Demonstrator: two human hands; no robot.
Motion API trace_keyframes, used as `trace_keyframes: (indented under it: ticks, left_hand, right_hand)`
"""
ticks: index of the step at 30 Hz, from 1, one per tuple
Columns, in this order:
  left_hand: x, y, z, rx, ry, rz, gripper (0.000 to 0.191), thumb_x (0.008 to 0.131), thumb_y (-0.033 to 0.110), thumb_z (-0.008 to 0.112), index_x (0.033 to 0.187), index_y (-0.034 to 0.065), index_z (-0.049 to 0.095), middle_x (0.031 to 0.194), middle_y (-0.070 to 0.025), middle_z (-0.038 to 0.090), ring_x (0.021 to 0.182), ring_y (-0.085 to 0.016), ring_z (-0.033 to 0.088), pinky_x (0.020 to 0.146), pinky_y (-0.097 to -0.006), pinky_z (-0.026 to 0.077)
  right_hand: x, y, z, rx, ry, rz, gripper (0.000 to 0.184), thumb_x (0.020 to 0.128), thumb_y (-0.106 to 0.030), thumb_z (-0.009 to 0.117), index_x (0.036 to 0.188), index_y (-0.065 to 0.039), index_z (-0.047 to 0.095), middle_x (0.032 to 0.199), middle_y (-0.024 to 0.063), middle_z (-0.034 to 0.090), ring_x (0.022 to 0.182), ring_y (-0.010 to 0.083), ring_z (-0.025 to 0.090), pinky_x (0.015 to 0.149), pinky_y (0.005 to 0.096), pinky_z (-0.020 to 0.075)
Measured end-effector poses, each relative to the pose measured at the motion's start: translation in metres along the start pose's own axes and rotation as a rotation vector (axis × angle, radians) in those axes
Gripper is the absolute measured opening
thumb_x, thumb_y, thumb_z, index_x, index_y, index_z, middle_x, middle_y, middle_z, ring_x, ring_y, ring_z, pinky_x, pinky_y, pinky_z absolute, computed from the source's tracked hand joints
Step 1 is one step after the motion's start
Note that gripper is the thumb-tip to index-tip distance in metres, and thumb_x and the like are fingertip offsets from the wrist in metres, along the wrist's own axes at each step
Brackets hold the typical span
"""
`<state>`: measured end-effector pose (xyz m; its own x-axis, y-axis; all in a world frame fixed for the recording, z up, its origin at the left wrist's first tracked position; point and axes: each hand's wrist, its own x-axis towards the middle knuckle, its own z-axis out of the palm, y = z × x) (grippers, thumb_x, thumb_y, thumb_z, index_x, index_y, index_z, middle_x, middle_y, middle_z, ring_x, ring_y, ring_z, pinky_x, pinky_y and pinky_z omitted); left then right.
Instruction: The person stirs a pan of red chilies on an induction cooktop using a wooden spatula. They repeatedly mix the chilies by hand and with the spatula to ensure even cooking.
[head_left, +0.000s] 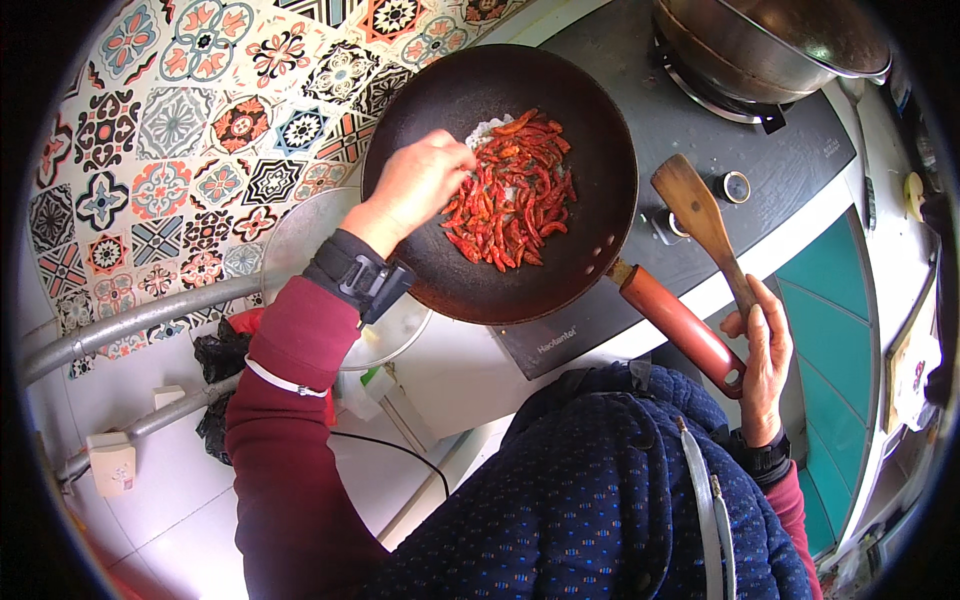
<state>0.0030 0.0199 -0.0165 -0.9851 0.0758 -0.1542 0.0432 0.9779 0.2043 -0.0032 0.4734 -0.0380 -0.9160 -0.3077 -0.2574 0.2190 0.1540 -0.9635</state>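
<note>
Dried red chillies (514, 195) lie heaped in the middle of a dark wok (420, 97) with a red handle (682, 326). Some white material (484, 133) shows at the heap's upper left edge and between the chillies. Over the heap's left side, my left hand (424, 180) has its fingers drawn together. Whether anything is between those fingertips is hidden. My right hand (765, 352) grips a wooden spatula (697, 206) by its handle, blade pointing up and away from me. That hand is beside the end of the wok's handle.
Under the wok is a black cooktop (795, 161), with a knob (733, 187) to the right. A metal pot (750, 52) sits on the far burner. Left of the wok is a clear round lid (300, 232), near metal pipes (150, 311) along the wall.
</note>
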Motion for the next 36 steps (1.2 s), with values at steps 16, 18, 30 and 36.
trace_keyframes:
  ticks: [16, 18, 30, 36]
  left_hand:
    - [0.016, 0.008, 0.007, -0.028, -0.303, 0.003, 0.009, 0.081, 0.011, 0.071, 0.087, 0.0056, 0.066, 0.078, -0.0053, 0.067, 0.069, -0.021, 0.067, 0.063, -0.0368, 0.054]
    - [0.016, 0.004, 0.003, -0.517, -0.535, -0.298, 0.013, 0.086, 0.011, 0.074, 0.093, 0.0032, 0.066, 0.078, -0.0032, 0.068, 0.063, -0.009, 0.063, 0.057, -0.0273, 0.051]
    - [-0.002, 0.053, 0.011, -0.063, -0.148, 0.4, 0.031, 0.072, 0.011, 0.074, 0.102, 0.013, 0.064, 0.113, -0.0124, 0.057, 0.109, -0.034, 0.057, 0.086, -0.0426, 0.052]
    - [0.024, 0.033, 0.019, 0.258, -0.257, 0.518, 0.016, 0.074, 0.015, 0.069, 0.09, 0.0124, 0.067, 0.104, -0.0091, 0.056, 0.107, -0.03, 0.054, 0.084, -0.0435, 0.052]
  right_hand:
    - [-0.002, 0.003, 0.001, -0.005, 0.032, 0.003, 0.037, 0.106, -0.019, 0.048, 0.137, -0.002, 0.055, 0.083, 0.0015, 0.061, 0.079, 0.0097, 0.058, 0.077, 0.0265, 0.0478]
    - [-0.002, 0.002, 0.001, -0.004, 0.027, 0.006, 0.037, 0.106, -0.02, 0.048, 0.137, -0.002, 0.055, 0.083, 0.0016, 0.061, 0.079, 0.0097, 0.058, 0.077, 0.0264, 0.0477]
    - [-0.002, 0.005, 0.0, 0.029, 0.017, -0.001, 0.036, 0.106, -0.018, 0.048, 0.137, -0.001, 0.054, 0.083, 0.0015, 0.06, 0.078, 0.0094, 0.057, 0.077, 0.0262, 0.0473]
    - [-0.002, 0.004, 0.002, 0.008, 0.029, 0.013, 0.038, 0.106, -0.02, 0.048, 0.137, -0.001, 0.054, 0.083, 0.0018, 0.06, 0.077, 0.0093, 0.055, 0.075, 0.0252, 0.0457]
